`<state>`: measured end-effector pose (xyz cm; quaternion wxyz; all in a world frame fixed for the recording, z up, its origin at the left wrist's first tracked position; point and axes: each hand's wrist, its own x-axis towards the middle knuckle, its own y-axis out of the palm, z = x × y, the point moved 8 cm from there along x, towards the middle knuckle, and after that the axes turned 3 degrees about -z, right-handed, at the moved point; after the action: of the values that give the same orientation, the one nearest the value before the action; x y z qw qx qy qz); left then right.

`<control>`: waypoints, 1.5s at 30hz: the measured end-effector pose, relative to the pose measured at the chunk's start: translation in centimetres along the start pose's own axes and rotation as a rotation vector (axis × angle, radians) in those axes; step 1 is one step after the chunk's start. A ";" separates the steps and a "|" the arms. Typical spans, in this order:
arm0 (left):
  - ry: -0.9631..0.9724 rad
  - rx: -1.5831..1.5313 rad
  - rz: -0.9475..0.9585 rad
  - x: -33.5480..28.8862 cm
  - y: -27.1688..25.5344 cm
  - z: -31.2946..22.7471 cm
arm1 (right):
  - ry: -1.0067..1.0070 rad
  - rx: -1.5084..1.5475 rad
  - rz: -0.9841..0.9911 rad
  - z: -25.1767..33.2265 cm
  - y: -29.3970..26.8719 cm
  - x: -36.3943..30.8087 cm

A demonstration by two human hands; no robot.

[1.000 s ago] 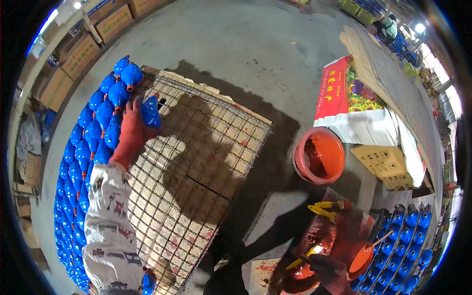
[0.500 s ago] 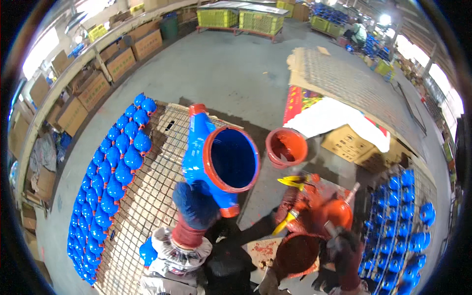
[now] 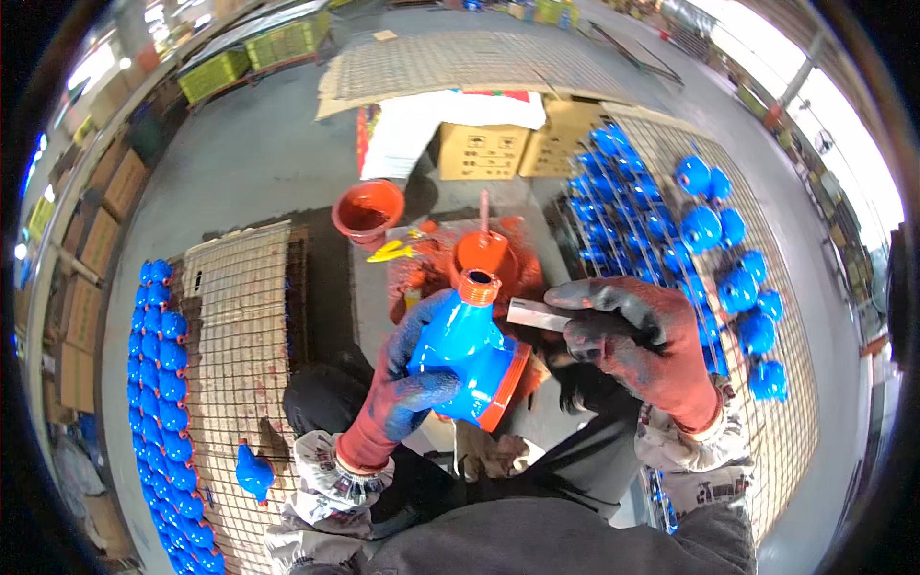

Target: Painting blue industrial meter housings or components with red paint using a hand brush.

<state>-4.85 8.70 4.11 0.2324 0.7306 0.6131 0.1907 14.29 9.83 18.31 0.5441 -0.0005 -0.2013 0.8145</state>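
1. Wrapping the left hand's (image 3: 395, 388) grip closed around the blue fitting (image 3: 460, 350), in front of the lap (image 3: 498, 537); possibly risking a drop through a slipping glove.
2. Facing the wide red rim (image 3: 503, 391) rightward and down; aiming the narrow red mouth (image 3: 477, 292) upward, leaning the long axis slightly right.
3. Pinching a flat grey tool (image 3: 537, 314) in the right hand's (image 3: 632, 340) grip, just beside the mouth; perhaps risking scratches through overreaching.

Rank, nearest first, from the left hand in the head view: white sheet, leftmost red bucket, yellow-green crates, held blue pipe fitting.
1. Blue pipe fitting, in the left hand
2. Red bucket, ahead
3. White sheet, beyond it
4. Yellow-green crates, upper left
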 end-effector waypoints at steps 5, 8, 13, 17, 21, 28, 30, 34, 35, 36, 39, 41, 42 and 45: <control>0.046 0.120 0.060 0.1 3.3 -0.1 | -0.047 -0.108 -0.007 0.4 -1.9 -3.1; 0.059 0.132 0.063 0.1 4.5 -0.1 | -0.081 -0.131 -0.060 0.1 -2.8 -4.2; 0.052 0.169 0.126 0.2 5.8 0.1 | -0.178 -0.198 -0.034 0.0 -3.5 -5.8; 0.021 0.141 0.169 -0.1 6.3 0.1 | -0.186 -0.147 -0.011 0.3 -3.3 -6.3; -0.009 0.195 0.197 -1.0 6.5 -0.7 | -0.200 -0.132 0.017 0.6 -2.6 -6.5; -0.073 0.240 0.245 -1.6 5.8 -1.9 | -0.073 -0.069 0.095 -0.5 -1.0 -6.0; 0.038 0.449 0.315 -1.4 5.6 -3.0 | -0.125 -0.121 0.142 0.4 -1.0 -5.0; 0.167 0.582 0.119 -0.6 1.5 -6.4 | 0.057 -0.015 -0.307 0.3 -9.2 -3.7; 0.128 0.564 -0.017 -0.4 -0.5 -7.2 | 0.098 -0.137 -0.560 -0.8 -11.8 -3.8; 0.163 0.545 -0.104 -0.2 -2.1 -8.3 | 0.016 -0.148 -0.558 -1.1 -12.4 -3.3; 0.158 0.333 -0.269 0.2 -7.2 -10.8 | 0.110 0.030 -0.345 -7.0 -9.2 -2.1; 0.302 0.367 -0.366 0.3 -9.6 -12.8 | 0.318 0.042 -0.265 -10.7 -6.4 -1.3; 0.321 0.400 -0.423 0.2 -11.0 -13.4 | 0.355 0.081 -0.254 -12.2 -4.7 -0.3; 0.349 0.341 -0.520 0.1 -16.0 -15.4 | 0.488 0.281 -0.165 -16.2 1.8 3.9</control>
<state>-26.45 12.62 7.59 0.0397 0.5350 0.8319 0.1419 14.65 17.97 3.64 0.6356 -0.1048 0.0507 0.7632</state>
